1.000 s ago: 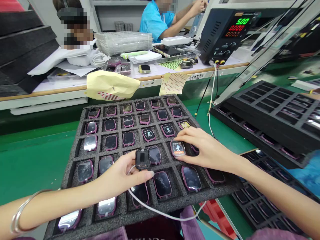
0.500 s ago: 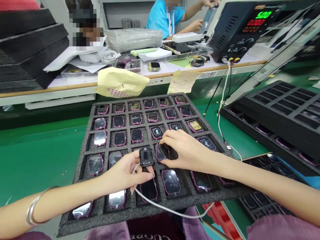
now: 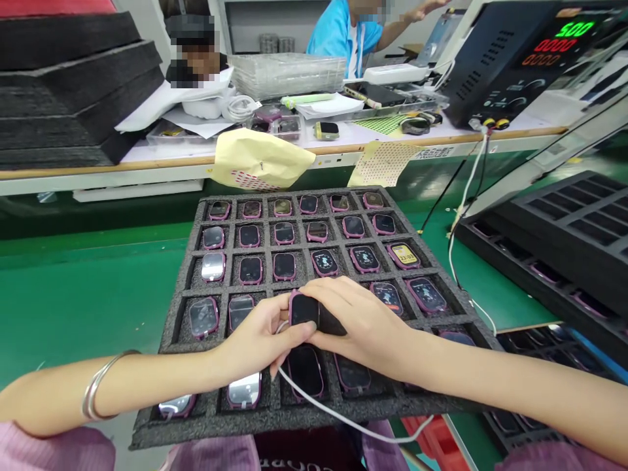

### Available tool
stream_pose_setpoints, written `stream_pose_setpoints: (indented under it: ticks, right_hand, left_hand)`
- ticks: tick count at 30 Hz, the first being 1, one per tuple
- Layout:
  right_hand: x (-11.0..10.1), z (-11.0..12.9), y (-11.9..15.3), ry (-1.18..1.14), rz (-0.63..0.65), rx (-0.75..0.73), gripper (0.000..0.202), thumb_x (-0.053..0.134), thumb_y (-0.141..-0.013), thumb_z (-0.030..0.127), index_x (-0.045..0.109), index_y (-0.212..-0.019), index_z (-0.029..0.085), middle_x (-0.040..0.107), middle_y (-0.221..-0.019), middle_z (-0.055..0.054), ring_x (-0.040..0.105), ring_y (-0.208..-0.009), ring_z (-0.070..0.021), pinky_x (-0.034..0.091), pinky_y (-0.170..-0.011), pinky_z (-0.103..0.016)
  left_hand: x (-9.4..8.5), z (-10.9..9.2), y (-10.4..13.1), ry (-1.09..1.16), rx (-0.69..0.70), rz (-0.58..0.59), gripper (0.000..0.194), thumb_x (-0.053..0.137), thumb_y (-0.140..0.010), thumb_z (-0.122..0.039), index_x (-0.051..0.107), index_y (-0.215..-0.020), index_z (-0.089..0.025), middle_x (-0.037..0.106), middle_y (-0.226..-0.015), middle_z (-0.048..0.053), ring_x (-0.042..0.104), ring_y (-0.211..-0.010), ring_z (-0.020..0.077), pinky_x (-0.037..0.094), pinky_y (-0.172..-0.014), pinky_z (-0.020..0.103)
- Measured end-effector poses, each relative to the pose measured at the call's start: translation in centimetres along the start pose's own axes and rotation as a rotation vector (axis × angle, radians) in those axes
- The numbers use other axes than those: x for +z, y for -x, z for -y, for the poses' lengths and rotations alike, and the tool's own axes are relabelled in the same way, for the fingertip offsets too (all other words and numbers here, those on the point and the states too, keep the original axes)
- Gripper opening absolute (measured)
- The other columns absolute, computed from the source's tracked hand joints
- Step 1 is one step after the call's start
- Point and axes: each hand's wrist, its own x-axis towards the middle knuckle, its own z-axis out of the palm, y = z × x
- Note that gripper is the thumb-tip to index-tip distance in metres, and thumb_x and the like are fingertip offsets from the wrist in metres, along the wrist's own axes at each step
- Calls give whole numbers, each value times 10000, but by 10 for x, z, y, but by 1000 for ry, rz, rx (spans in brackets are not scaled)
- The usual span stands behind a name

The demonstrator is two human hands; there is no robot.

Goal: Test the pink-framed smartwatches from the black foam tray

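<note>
A purple-framed smartwatch (image 3: 304, 309) with a dark screen is held between both hands, above a black foam tray (image 3: 206, 424). My right hand (image 3: 360, 320) is closed around its right side. My left hand (image 3: 265, 332) grips its left side, thumb over the lower screen corner; the black charger it holds is hidden behind the watch. From beneath that hand a white cable (image 3: 338, 415) curves off to the right. Rows of similar watches fill the tray's compartments; one lit watch (image 3: 403, 255) has a yellow face, and others nearby show dark dials.
Across the back runs a bench (image 3: 167, 171) with papers, clear trays and a power supply (image 3: 530, 65) reading 5.00. Black foam trays are stacked at left (image 3: 69, 98) and right (image 3: 564, 216). Two people sit beyond the bench.
My right hand has brought the smartwatch left onto the charger in my left hand, covering it. The view has shifted, so the scene sits farther right.
</note>
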Motion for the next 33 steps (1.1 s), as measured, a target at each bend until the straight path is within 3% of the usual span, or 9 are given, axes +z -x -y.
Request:
stream_pose_setpoints:
  ticks: [3,8,18,23,33]
  right_hand:
    - [8,-1,7,-27,-94,-26,362,633,-897,244,502,-1212,120,640,-1095,-165,622,-997,-293,544,-835,-434]
    - [16,-2,12,-102,-148,-8,374,612,-920,289,491,-1243,145,629,-1111,-157,630,-999,-282,563,-842,-422]
    - [15,0,10,-184,-143,21,394,644,-899,252,481,-1248,168,635,-1094,-145,629,-1030,-279,561,-886,-434]
    - [15,1,10,-191,-144,40,404,660,-884,235,485,-1243,175,635,-1092,-138,630,-1032,-276,559,-892,-428]
    - [15,2,11,-169,-145,38,398,681,-864,227,500,-1212,163,640,-1081,-138,633,-1019,-276,564,-869,-419]
  left_hand:
    - [1,-2,1,24,10,-32,363,669,-822,-442,571,-989,-134,490,-659,-58,330,-352,17,272,-305,161]
    - [3,-5,2,52,4,-51,317,725,-784,-391,620,-949,-142,473,-605,-66,278,-379,25,229,-342,187]
    - [1,-3,1,82,41,-46,332,748,-758,-397,653,-962,-153,609,-840,23,529,-756,151,434,-653,235]
    - [1,0,0,90,94,-11,327,691,-816,-400,658,-1033,-157,629,-916,45,564,-884,188,441,-864,312]
    - [0,4,1,80,127,-1,320,680,-835,-367,639,-1070,-154,625,-921,44,557,-888,187,432,-857,312]
